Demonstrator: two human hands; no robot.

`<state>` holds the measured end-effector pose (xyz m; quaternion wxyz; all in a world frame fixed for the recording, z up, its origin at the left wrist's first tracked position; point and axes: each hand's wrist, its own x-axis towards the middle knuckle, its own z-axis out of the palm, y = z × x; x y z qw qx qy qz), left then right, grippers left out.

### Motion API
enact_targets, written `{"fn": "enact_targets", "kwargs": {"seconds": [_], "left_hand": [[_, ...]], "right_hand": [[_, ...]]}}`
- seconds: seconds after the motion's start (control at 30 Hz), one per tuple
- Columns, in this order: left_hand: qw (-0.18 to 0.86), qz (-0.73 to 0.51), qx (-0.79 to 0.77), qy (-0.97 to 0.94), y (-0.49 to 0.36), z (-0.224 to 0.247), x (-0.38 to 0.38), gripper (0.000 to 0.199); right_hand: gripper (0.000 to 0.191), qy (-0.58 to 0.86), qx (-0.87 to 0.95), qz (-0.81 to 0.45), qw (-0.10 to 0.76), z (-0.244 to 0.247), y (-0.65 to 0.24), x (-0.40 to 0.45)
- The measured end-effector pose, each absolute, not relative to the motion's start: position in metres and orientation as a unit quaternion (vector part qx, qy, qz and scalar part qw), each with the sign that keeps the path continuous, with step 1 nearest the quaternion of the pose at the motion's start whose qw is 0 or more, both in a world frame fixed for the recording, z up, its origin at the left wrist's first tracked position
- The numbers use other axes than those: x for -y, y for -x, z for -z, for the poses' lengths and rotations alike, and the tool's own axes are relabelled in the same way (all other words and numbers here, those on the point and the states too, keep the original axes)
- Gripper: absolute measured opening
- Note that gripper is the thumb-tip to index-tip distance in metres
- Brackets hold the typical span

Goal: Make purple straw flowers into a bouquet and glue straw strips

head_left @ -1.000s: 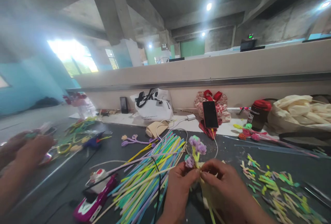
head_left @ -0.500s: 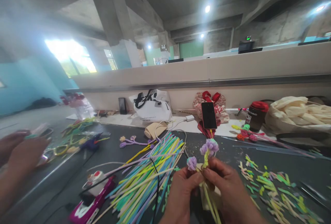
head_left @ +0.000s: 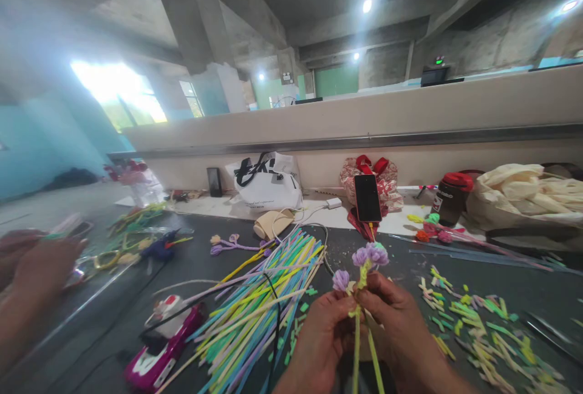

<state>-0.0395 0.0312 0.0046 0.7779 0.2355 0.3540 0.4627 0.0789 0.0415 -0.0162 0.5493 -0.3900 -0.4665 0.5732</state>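
Low in the head view, my left hand [head_left: 321,330] pinches the yellow-green stem of a small purple fuzzy flower [head_left: 340,280]. Close beside it, my right hand [head_left: 394,315] has its fingers closed on the stem of a larger purple flower cluster [head_left: 370,255]. The two hands almost meet, and yellow-green stems [head_left: 356,351] hang down between them. Left of my hands lies a large pile of coloured pipe cleaners [head_left: 259,303]. Short cut pieces [head_left: 473,327] are scattered to the right. A purple flower branch [head_left: 234,246] rests beyond the pile.
A magenta power strip [head_left: 168,345] with cables sits left of the pile. Another person's hands [head_left: 40,266] work at the far left. Along the back are a white bag [head_left: 266,184], a phone [head_left: 367,198], a dark cup [head_left: 450,200] and a cream cloth bag [head_left: 523,197]. Scissors-like metal lies right.
The stems below my hands have swung apart, and the small flower sits slightly higher and nearer the larger cluster. Both hands keep their hold. The view has tilted slightly downward.
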Motion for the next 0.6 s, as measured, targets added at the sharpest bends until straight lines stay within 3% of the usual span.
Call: {"fn": "enact_targets", "kwargs": {"seconds": [0.47,0.6], "left_hand": [[0.778,-0.471,-0.319,-0.266,0.0373,-0.0072,-0.0299,0.016],[0.774,-0.474,-0.309,-0.283,0.0385,-0.0070,-0.0295,0.017]], "right_hand": [[0.012,0.407,0.544,-0.459,0.573,0.0165,-0.0785,-0.0411],[0.015,0.399,0.514,-0.523,0.551,0.0178,-0.0773,-0.0388]]}}
